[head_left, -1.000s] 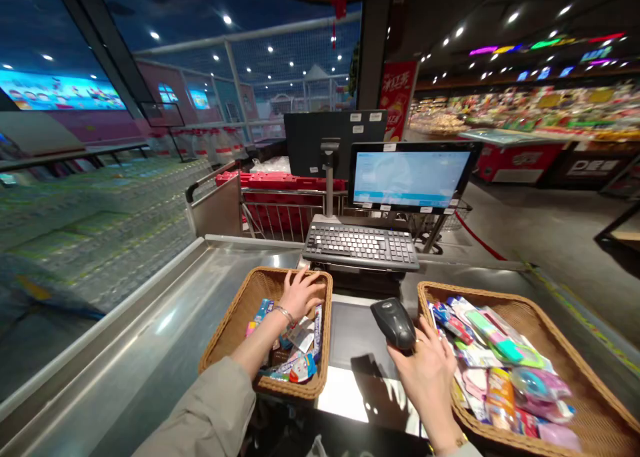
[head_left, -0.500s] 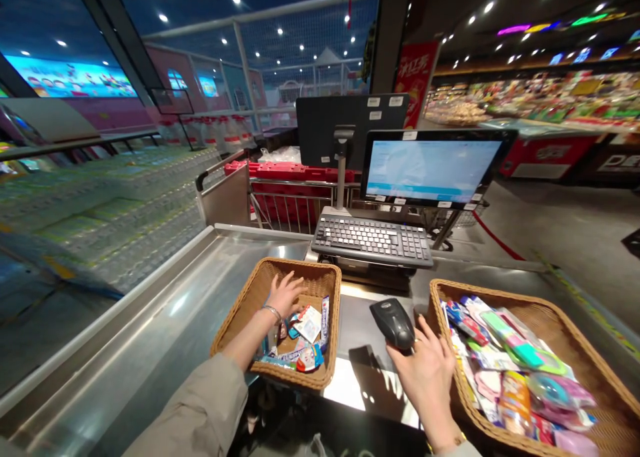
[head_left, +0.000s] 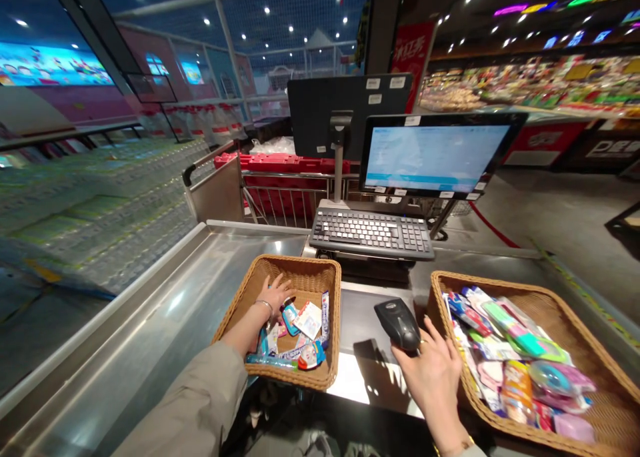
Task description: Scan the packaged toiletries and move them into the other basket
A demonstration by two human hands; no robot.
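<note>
My left hand (head_left: 274, 298) reaches into the left wicker basket (head_left: 336, 323), palm down with its fingers spread. It holds nothing that I can see; what lies under the palm is hidden. Close to its fingertips is a small blue packet (head_left: 290, 318), and beside that a white square packet (head_left: 309, 319). A narrow blue-and-white pack (head_left: 325, 313) leans along the basket's right wall. My right hand (head_left: 431, 370) is closed around a black handheld barcode scanner (head_left: 399, 323), held above the metal counter between the two baskets.
A second wicker basket (head_left: 595, 350) on the right holds several colourful packaged goods. Behind the counter (head_left: 170, 297) stand a keyboard (head_left: 373, 233) and a lit monitor (head_left: 435, 157). A metal cart with red crates (head_left: 285, 193) is beyond.
My left hand has shifted slightly left and up inside the basket, uncovering more packets. The scanner stays in my right hand, a little further right in view. The camera view has tilted slightly.
</note>
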